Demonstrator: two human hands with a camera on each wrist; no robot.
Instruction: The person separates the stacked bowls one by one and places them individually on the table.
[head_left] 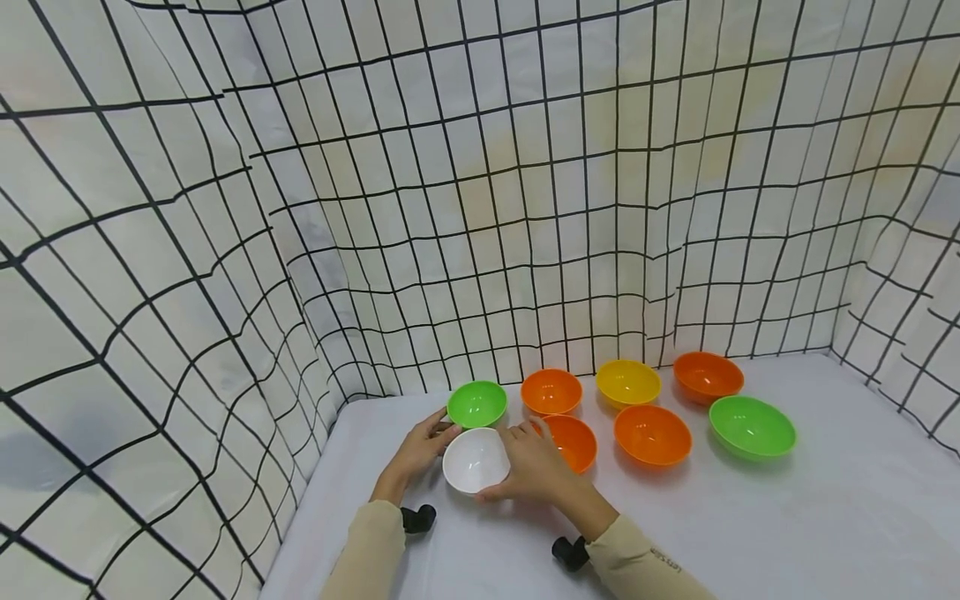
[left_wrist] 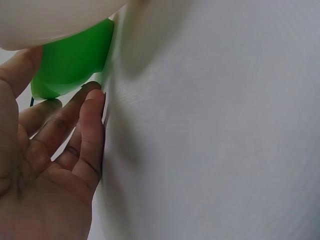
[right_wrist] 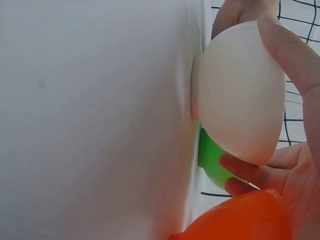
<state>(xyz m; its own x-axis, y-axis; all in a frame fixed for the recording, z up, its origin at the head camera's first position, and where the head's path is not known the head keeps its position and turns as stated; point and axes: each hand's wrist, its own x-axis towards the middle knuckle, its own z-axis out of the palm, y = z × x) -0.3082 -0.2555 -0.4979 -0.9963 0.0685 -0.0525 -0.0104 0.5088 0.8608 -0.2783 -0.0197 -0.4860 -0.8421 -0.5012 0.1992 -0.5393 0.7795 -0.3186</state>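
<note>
A white bowl stands upright at the near end of the left column of bowls, and my right hand grips its right side. In the right wrist view the thumb lies along one side of the white bowl, with fingers under the opposite side. My left hand is at the bowl's left, its fingers extended toward the green bowl just behind. The left wrist view has the left thumb at the white bowl and fingertips at the green bowl. An orange bowl is partly hidden by my right hand.
More bowls stand to the right in two rows: orange, yellow and dark orange at the back, another orange and a green one in front. White walls with black netting enclose the white tabletop.
</note>
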